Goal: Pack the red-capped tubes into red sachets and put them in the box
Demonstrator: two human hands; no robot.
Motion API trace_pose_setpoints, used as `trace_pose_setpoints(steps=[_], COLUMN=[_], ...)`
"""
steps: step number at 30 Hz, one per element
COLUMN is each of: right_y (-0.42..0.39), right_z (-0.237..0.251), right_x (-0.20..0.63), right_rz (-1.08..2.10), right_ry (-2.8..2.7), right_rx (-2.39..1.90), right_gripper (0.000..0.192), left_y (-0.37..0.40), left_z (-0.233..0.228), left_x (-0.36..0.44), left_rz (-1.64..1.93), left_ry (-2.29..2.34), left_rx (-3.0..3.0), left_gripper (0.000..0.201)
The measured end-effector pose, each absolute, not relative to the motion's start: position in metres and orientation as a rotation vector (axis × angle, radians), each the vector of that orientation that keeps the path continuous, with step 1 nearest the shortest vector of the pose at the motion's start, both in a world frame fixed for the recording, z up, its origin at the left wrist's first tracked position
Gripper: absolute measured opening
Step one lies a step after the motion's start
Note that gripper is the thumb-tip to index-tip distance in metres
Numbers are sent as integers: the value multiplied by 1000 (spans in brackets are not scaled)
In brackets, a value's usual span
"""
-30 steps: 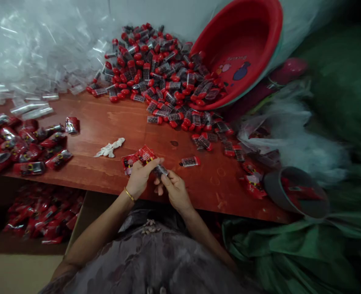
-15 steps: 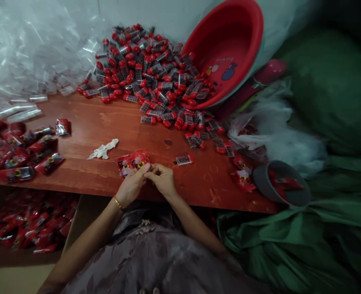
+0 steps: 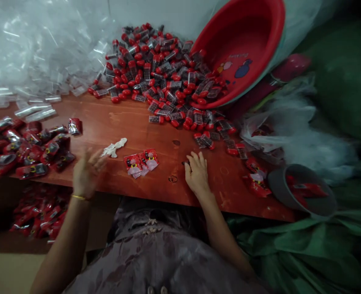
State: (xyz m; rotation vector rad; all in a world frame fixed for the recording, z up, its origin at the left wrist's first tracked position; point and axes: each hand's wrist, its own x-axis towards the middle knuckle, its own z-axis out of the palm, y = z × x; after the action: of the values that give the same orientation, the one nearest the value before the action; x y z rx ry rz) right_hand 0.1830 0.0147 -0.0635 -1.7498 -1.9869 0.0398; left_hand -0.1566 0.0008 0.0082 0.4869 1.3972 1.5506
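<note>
My hands come apart, where a second ago they met over a small dark container I was working with. My left hand swings out, fingers spread and blurred, between the pile of wrapped red packs and the white scrap. My right hand moves outward onto the table, covering where a lone red-capped container lay; whether I grip it, I can't tell. The flat red packets now show fully, and a dark ring mark is uncovered.
</note>
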Motion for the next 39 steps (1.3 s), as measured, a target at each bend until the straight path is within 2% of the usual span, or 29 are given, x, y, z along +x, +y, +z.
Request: trace_pose_setpoints(steps=[2, 5, 7, 10, 16, 20, 27, 30, 36, 39], right_y=[10, 6, 5, 4, 0, -3, -6, -8, 8, 15], right_z=[-66, -63, -62, -62, -56, -52, -47, -41, -29, -23], right_x=[178, 171, 170, 173, 164, 155, 151, 139, 105, 99], right_rz=[60, 20, -28, -95, -180, -141, -33, 166, 847, 934], right_ry=[-2058, -2082, -2052, -1992, -1983, -2009, -1932, -1824, -1458, -1362], right_rx=[-1681, -1620, -1598, -1561, -1451, -1454, -1470, -1448, -1344, -1301], right_gripper=[36, 35, 33, 28, 19, 20, 22, 25, 30, 33], left_y=[7, 22, 32, 38, 31, 30, 37, 32, 15, 12], left_z=[1, -12, -23, -36, -44, -44, -43, -33, -3, 8], left_x=[-116, -66, -53, -54, -55, -51, -45, -41, -29, -26], left_rz=[1440, 939, 673, 501, 664, 720, 818, 902, 1093, 1240], left_ry=[1598, 1745, 1792, 1846, 1829, 1819, 1805, 1854, 1680, 1471], left_rx=[1041, 1883, 2149, 2241, 2202, 2110, 2031, 1914, 1745, 1223], left_gripper=[40, 32, 30, 25, 25, 32, 21, 22, 25, 30])
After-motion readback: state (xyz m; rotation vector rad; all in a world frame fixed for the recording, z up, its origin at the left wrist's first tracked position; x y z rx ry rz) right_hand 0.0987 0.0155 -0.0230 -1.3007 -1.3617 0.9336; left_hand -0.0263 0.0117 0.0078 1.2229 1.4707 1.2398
